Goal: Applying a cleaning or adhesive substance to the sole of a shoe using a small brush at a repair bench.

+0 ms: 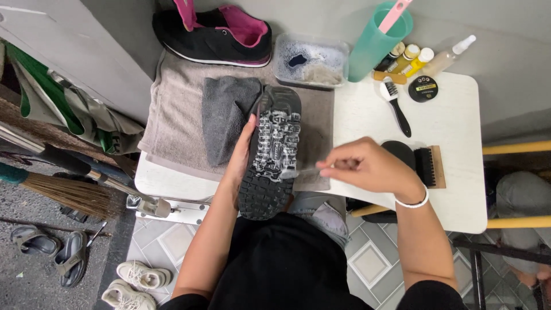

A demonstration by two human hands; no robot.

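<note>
Two hands working over white table (459,115). Left hand (241,158) gripping shoe (272,152) by its side, fingers wrapping edge, sole facing up, soapy foam sitting in tread. Shoe lying on beige towel (172,123), heel end hanging off table edge toward person, grey cloth (227,115) just beside it. Right hand (367,166) pinching thin brush handle (310,170), fingers closing tight around it, tip touching sole. Second shoe (215,34), black and pink, sitting at back. Tub of suds (311,60), green cup (376,40), small bottles (410,60), brushes (427,166) lying nearby.
</note>
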